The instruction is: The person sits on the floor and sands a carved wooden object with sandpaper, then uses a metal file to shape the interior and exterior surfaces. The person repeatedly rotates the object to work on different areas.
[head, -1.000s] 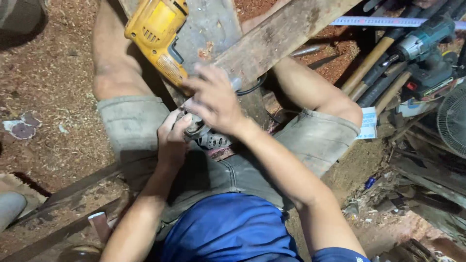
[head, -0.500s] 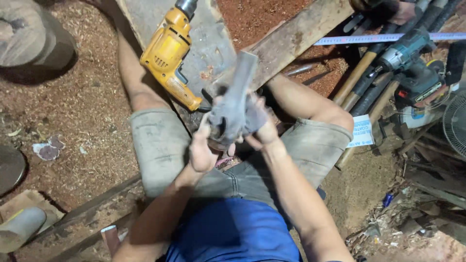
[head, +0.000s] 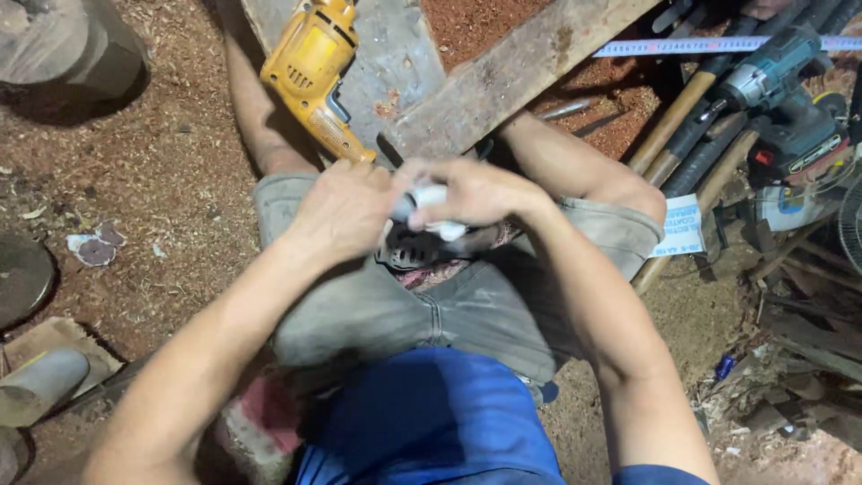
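Gripping a Power Tool Over the Lap, Amid Sawdust and Scattered Gear

A grey power tool (head: 415,244), partly hidden and blurred, is held low over the lap of a seated person, where both arms can brace it against the thighs. The left hand (head: 346,211) is curled around its near side, fingers closed on the body. The right hand (head: 467,193) is wrapped over a pale piece (head: 435,199) at the tool's top; what that piece is cannot be told. A yellow drill (head: 314,67) is laid just beyond the left knee, within reach, beside a wooden plank (head: 512,76). A teal cordless drill (head: 781,85) and wooden handles (head: 678,126) are piled to the right, under a stretched measuring tape (head: 709,45). Sawdust (head: 171,171) is spread across the floor.
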